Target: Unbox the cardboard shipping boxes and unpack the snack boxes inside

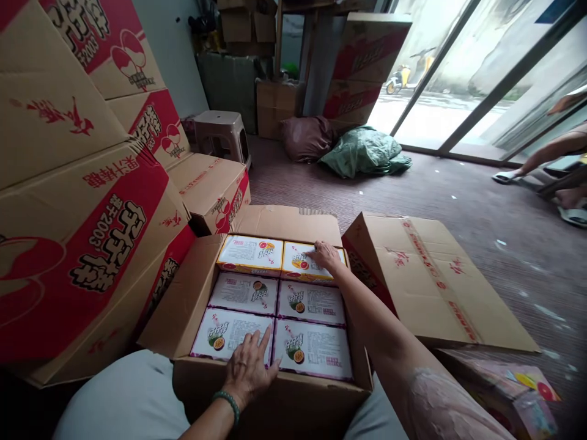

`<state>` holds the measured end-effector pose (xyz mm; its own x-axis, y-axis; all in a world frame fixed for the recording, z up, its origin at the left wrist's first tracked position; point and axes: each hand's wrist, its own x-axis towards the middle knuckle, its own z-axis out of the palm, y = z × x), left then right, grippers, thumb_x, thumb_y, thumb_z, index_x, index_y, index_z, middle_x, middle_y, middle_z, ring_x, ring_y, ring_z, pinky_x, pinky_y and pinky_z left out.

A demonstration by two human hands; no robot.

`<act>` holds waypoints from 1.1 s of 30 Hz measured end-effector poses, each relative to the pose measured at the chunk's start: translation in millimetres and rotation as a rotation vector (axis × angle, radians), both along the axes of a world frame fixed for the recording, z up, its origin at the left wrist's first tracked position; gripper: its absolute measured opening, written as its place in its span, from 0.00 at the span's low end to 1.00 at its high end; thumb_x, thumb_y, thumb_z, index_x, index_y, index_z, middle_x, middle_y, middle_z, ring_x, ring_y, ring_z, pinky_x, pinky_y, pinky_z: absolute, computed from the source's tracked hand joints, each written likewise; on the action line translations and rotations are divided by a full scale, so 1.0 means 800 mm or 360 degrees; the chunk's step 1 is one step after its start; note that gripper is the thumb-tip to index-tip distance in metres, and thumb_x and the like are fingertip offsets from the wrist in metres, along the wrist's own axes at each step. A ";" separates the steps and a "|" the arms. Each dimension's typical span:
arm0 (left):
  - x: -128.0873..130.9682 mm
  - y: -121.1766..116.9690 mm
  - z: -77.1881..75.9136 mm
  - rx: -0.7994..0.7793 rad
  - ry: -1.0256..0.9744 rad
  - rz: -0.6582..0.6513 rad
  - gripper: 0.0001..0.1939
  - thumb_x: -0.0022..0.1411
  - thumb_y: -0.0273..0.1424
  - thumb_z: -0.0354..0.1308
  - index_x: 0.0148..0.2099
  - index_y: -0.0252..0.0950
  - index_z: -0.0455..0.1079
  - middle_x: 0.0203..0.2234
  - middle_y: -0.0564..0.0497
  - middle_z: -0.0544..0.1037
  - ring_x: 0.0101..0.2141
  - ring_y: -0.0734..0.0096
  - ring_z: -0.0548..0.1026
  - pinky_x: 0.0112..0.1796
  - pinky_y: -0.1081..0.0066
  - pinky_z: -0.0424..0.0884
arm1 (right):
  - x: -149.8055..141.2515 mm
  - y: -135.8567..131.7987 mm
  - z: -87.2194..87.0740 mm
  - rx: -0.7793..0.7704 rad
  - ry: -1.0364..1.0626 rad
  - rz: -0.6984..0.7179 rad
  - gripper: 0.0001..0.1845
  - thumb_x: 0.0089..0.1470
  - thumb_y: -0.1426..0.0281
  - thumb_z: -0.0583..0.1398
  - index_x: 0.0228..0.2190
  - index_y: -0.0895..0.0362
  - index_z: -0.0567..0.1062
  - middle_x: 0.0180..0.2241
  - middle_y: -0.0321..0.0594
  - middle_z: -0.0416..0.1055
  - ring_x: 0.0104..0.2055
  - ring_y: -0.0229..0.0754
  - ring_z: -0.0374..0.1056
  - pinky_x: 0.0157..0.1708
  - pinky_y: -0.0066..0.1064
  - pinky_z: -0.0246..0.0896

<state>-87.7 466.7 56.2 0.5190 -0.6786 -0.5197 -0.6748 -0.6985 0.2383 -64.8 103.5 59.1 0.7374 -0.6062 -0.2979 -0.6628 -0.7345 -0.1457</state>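
Observation:
An open cardboard carton [197, 293] stands between my knees, packed with several small printed candy boxes in two columns. My left hand [250, 366], with a green bead bracelet at the wrist, lies with fingers spread on the nearest left purple-edged box [220, 333]. At the far right of the carton, my right hand [326, 255] rests on a yellow-edged box [302, 269], fingers stretched out over its top. Another yellow-edged box [250, 250] sits to its left. The purple-edged boxes [316, 354] fill the rows nearer me. Neither hand holds anything.
Large red printed cartons [110, 244] are stacked at the left. A taped carton [431, 269] stands close on the right, with plastic-wrapped packs [518, 391] beside it. Behind are a stool [220, 125], a green sack [367, 150] and glass doors. A person's leg [545, 156] shows at the right.

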 end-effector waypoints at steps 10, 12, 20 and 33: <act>0.001 -0.003 0.003 -0.0037 -0.0025 -0.0014 0.36 0.60 0.47 0.46 0.68 0.41 0.49 0.61 0.40 0.62 0.60 0.45 0.59 0.55 0.49 0.60 | 0.016 0.000 0.016 0.0045 0.0042 -0.0045 0.30 0.53 0.47 0.58 0.44 0.59 0.70 0.43 0.49 0.71 0.46 0.47 0.68 0.37 0.30 0.58; 0.001 -0.002 -0.001 -0.0110 -0.0054 -0.0003 0.37 0.59 0.46 0.49 0.68 0.41 0.48 0.62 0.41 0.59 0.61 0.43 0.57 0.55 0.49 0.61 | 0.011 -0.002 0.033 0.0089 0.0071 0.0002 0.29 0.49 0.48 0.62 0.41 0.59 0.71 0.40 0.48 0.72 0.43 0.47 0.68 0.35 0.30 0.57; -0.001 0.009 -0.009 -0.0540 -0.0228 0.0086 0.51 0.54 0.52 0.57 0.70 0.42 0.34 0.67 0.41 0.41 0.63 0.44 0.49 0.55 0.50 0.61 | -0.125 0.112 0.066 0.0281 -0.0016 0.0148 0.07 0.51 0.66 0.62 0.29 0.56 0.70 0.32 0.37 0.72 0.36 0.40 0.67 0.33 0.26 0.54; 0.095 -0.177 0.024 -0.0769 0.0050 -0.0085 0.48 0.38 0.31 0.70 0.61 0.35 0.53 0.59 0.37 0.53 0.58 0.50 0.59 0.57 0.58 0.59 | -0.274 0.166 0.095 0.0490 -0.0518 -0.0197 0.26 0.60 0.71 0.44 0.59 0.60 0.59 0.48 0.50 0.65 0.50 0.44 0.64 0.51 0.34 0.60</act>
<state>-11.9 325.3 75.6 0.4658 -0.8715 -0.1532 -0.6941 -0.4673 0.5476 -284.4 236.0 135.2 0.7500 -0.6152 -0.2429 -0.6264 -0.5429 -0.5593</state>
